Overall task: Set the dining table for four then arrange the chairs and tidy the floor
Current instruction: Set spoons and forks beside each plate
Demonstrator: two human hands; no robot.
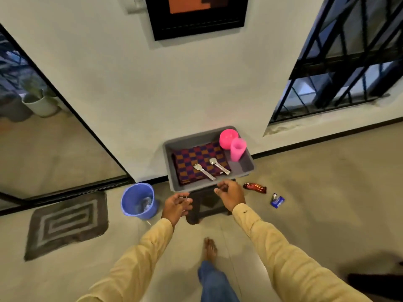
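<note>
2 hands in yellow sleeves reach out ahead of me. My left hand (177, 204) hangs just short of the grey tub (245, 165), fingers loosely curled. Something small glints at the fingertips, and I cannot tell whether it is pinched. My right hand (231, 196) is at the tub's near rim with fingers curled inward; I cannot tell if they grip the rim.

The tub sits on a dark stool (207, 205) against the white wall. Inside lies a folded checkered cloth (196, 158), with 1 fork (204, 171) and 1 spoon (219, 166) resting on it side by side. In the tub's far right corner 1 pink bowl (227, 138) lies upside down, and 1 pink cup (237, 149) stands upright just beside it.

On the floor, a blue bucket (130, 199) stands left of the stool with clear scraps inside. 2 wrappers lie right of the stool, a red wrapper (254, 188) and a blue wrapper (277, 200). A grey mat (67, 223) lies further left.
</note>
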